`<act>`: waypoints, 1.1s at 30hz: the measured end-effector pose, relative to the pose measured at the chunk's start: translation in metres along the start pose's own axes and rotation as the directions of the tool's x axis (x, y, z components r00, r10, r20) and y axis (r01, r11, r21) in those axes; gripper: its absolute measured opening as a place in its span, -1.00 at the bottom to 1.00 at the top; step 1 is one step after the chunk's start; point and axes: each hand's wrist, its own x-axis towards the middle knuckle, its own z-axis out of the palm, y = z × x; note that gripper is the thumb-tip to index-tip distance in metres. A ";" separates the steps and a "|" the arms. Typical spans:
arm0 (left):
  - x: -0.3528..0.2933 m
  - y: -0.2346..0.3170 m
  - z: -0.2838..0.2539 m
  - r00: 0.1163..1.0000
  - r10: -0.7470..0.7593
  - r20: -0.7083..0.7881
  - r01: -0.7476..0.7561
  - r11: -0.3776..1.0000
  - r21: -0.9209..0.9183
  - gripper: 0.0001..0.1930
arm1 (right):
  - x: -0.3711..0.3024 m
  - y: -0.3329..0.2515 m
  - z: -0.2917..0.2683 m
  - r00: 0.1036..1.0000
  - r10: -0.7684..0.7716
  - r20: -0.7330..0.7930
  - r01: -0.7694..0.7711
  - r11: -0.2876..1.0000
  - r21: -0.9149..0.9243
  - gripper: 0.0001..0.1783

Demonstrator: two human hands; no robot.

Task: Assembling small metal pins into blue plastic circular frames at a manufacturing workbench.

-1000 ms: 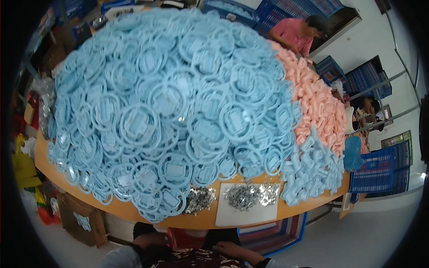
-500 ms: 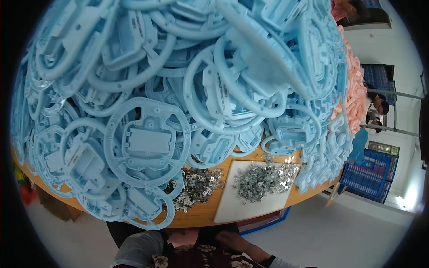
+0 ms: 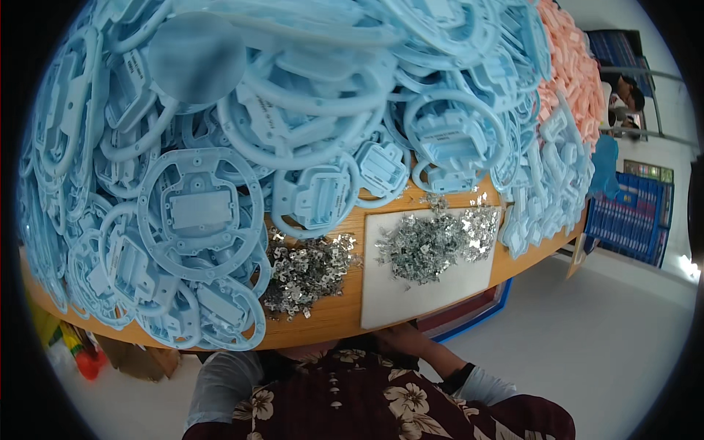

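Note:
Just below the table's near edge, my right hand [image 3: 400, 339] is partly in sight, close to the white board. Its fingers are hidden. Of my left arm, only the pale translucent sleeve [image 3: 227, 378] shows; the hand itself is out of sight by the table edge. Nearest in front of me on the wooden table [image 3: 323, 334] lie a pile of small silvery metal clips [image 3: 308, 275] and, on a white board [image 3: 433, 308], a second pile of small metal pieces [image 3: 422, 246]. A light-blue steering-wheel-shaped plastic part [image 3: 202, 209] lies flat at left, on top of others.
A high heap of blue wheel-shaped parts [image 3: 315, 103] covers the table's far side. Smaller blue plastic pieces [image 3: 546, 183] and pink pieces [image 3: 572, 73] are piled at right. Blue crates [image 3: 631, 220] and another person [image 3: 625, 103] are beyond. A blue-rimmed tray [image 3: 469, 315] sits below the table.
My view has tilted and shifted, so the table and piles sit higher in the picture. My right hand is now closer under the table edge, with less of it showing.

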 end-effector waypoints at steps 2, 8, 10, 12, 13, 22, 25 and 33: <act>0.003 -0.008 -0.005 1.000 -0.004 0.000 0.004 1.000 0.025 -0.55 | 0.036 -0.016 -0.030 0.838 0.431 0.334 -0.519 0.819 0.247 -0.68; 0.021 -0.024 -0.020 0.999 0.014 -0.041 -0.009 0.992 0.129 -0.53 | 0.025 0.003 0.018 0.873 0.440 0.209 -0.486 0.809 0.331 -0.58; 0.029 -0.032 -0.024 0.996 0.031 -0.079 -0.017 0.985 0.173 -0.52 | 0.029 0.002 0.022 0.833 0.522 0.183 -0.546 0.724 0.421 -0.60; 0.035 -0.041 -0.030 0.991 0.059 -0.123 -0.031 0.975 0.218 -0.52 | 0.024 -0.005 0.016 0.732 0.609 0.306 -0.672 0.570 0.472 -0.62; 0.039 -0.044 -0.031 0.986 0.080 -0.145 -0.043 0.969 0.243 -0.52 | 0.017 -0.004 0.020 0.726 0.616 0.306 -0.666 0.520 0.534 -0.64; -0.024 0.067 -0.026 0.867 0.109 -0.486 0.117 0.904 0.412 -0.42 | -0.016 -0.015 0.031 0.973 0.172 0.154 -0.227 0.830 0.510 -0.62; -0.053 0.102 0.007 0.834 0.129 -0.536 0.191 0.844 0.501 -0.40 | -0.022 -0.037 0.009 0.986 0.019 0.163 -0.089 0.899 0.429 -0.59; -0.102 0.162 0.083 0.733 0.299 -0.612 0.163 0.796 0.584 -0.53 | -0.064 -0.077 -0.111 0.953 0.229 -0.200 -0.061 0.789 0.612 -0.76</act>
